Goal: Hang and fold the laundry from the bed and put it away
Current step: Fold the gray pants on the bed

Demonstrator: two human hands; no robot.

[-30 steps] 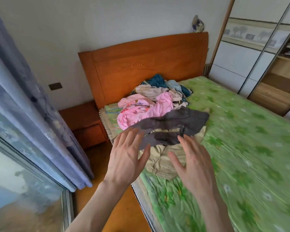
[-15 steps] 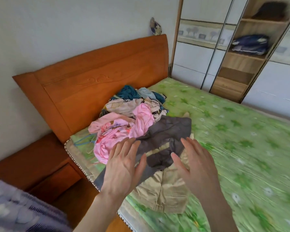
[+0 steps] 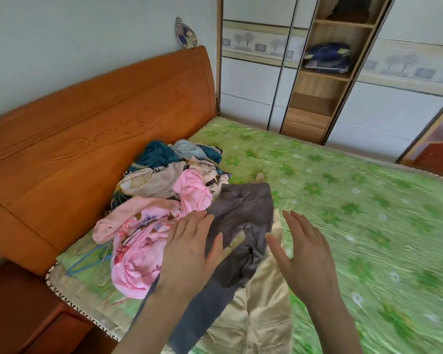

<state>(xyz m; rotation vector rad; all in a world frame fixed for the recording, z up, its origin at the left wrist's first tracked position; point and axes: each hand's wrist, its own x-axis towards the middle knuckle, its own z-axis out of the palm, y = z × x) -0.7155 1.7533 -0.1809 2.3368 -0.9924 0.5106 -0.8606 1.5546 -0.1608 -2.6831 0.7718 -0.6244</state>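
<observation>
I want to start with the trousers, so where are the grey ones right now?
In the head view the grey trousers lie on the near side of the laundry pile, on top of the beige trousers, right of the pink garment, between both open hands.

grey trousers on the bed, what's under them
Under the crumpled grey trousers lies a beige cotton garment, showing below and at their right edge. How far it runs beneath them is covered.

Wooden headboard [image 3: 100,129], pale wall [image 3: 74,39], open wardrobe [image 3: 325,80].
</observation>
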